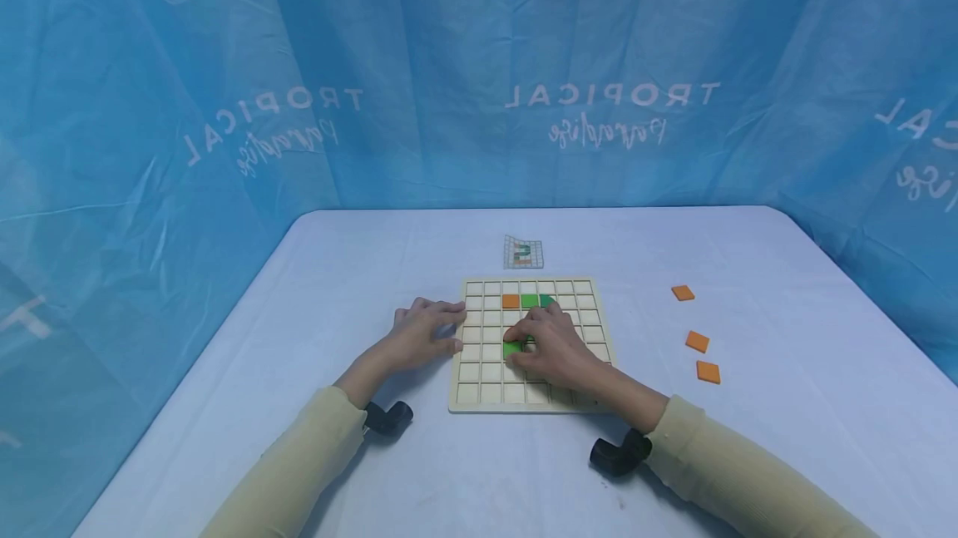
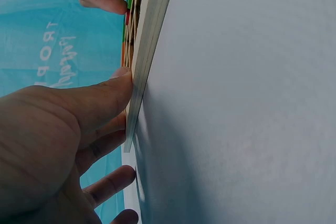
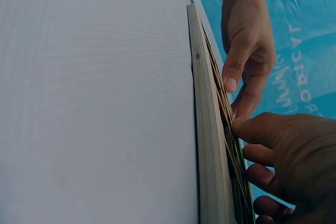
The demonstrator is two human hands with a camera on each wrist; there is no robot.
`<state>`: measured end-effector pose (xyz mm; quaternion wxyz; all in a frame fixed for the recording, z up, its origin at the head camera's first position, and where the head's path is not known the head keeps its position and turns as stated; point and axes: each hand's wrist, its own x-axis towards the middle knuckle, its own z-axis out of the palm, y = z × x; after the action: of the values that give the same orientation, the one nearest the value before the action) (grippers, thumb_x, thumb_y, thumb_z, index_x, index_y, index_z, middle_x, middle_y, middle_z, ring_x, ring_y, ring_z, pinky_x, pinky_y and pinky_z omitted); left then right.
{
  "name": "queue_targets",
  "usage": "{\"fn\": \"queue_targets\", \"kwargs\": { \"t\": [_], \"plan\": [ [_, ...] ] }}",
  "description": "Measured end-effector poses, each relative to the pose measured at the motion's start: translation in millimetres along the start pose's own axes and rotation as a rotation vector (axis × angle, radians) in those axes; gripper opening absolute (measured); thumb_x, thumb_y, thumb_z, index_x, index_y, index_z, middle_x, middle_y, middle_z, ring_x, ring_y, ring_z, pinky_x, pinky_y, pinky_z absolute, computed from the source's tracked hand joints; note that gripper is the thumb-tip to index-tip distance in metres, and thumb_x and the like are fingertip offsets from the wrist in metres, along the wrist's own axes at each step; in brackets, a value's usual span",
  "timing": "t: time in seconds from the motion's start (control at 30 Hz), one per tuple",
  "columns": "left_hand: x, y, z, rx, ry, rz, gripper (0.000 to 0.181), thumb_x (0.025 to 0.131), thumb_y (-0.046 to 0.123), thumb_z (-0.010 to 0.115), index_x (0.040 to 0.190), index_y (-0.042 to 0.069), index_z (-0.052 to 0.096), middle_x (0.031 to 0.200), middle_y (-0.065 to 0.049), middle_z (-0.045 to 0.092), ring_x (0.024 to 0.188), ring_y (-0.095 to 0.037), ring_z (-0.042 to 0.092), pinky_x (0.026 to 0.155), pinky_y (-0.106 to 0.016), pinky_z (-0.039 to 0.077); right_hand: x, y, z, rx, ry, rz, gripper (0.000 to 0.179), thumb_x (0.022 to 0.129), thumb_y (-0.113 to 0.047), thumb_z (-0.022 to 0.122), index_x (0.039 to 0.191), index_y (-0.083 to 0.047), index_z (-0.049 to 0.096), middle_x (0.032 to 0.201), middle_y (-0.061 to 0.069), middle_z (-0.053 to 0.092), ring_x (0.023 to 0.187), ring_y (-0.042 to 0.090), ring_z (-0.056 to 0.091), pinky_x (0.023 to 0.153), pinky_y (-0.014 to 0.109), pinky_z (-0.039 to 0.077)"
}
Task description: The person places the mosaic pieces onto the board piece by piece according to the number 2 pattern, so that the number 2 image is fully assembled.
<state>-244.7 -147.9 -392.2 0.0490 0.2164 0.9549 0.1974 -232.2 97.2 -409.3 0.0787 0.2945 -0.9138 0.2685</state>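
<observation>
A pale wooden grid board (image 1: 469, 372) lies on the table with square compartments. My right hand (image 1: 552, 347) is over its middle, thumb and index finger pinching a light green square tile (image 1: 512, 349) at a compartment; more green shows partly hidden under the fingers. Along an upper row sit an orange tile (image 1: 511, 301), a light green tile (image 1: 529, 301) and a dark green piece (image 1: 546, 301), side by side. My left hand (image 1: 425, 336) rests at the board's left edge, fingers loosely extended; in the left wrist view its thumb (image 2: 113, 93) touches the rim.
Three loose orange tiles, among them a front one (image 1: 708, 372), lie on the white table (image 1: 359, 272) right of the board. Behind the board is a small card (image 1: 523, 253) with a coloured grid pattern. A blue printed curtain (image 1: 449, 64) hangs around the table.
</observation>
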Motion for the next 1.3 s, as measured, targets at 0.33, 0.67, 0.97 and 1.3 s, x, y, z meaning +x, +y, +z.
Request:
{"fn": "queue_targets", "kwargs": {
  "t": [0.33, 0.67, 0.97, 1.3],
  "plan": [
    [-0.6, -0.9, -0.3, -0.003, 0.001, 0.004, 0.053, 0.091, 0.031, 0.067, 0.139, 0.010, 0.053, 0.146, -0.003, 0.045, 0.127, -0.028, 0.037, 0.089, -0.048, 0.028, -0.1, -0.2, 0.3, 0.005, 0.001, 0.012, 0.021, 0.075, -0.021, 0.080, 0.095, -0.016, 0.076, 0.090, -0.007, 0.058, 0.089, 0.018, 0.041, 0.078, 0.037, 0.033],
    [-1.9, -1.0, -0.5, -0.017, 0.005, 0.020, 0.052, 0.092, 0.030, 0.066, 0.138, 0.010, 0.053, 0.146, -0.003, 0.045, 0.127, -0.028, 0.037, 0.088, -0.047, 0.027, -0.2, 0.9, -6.6, 0.048, 0.019, 0.013, 0.017, 0.076, -0.019, 0.080, 0.093, -0.017, 0.077, 0.091, -0.007, 0.063, 0.086, 0.018, 0.041, 0.075, 0.037, 0.032],
    [-0.7, -0.1, -0.2, 0.001, 0.000, 0.001, 0.053, 0.091, 0.031, 0.067, 0.137, 0.011, 0.054, 0.146, -0.003, 0.045, 0.127, -0.028, 0.037, 0.087, -0.047, 0.029, -6.4, 18.9, -24.6, 0.017, 0.035, 0.103, 0.023, 0.079, -0.021, 0.080, 0.100, -0.012, 0.075, 0.086, -0.001, 0.057, 0.086, 0.021, 0.040, 0.075, 0.040, 0.032],
    [-0.7, -0.6, -0.6, -0.029, -0.001, 0.016, 0.052, 0.091, 0.030, 0.067, 0.137, 0.010, 0.054, 0.146, -0.003, 0.045, 0.128, -0.029, 0.036, 0.088, -0.048, 0.027, -19.1, 59.6, -50.1, -0.017, 0.091, 0.179, 0.025, 0.079, -0.017, 0.078, 0.102, -0.007, 0.074, 0.088, 0.004, 0.058, 0.086, 0.025, 0.041, 0.076, 0.044, 0.031]
  ]
}}
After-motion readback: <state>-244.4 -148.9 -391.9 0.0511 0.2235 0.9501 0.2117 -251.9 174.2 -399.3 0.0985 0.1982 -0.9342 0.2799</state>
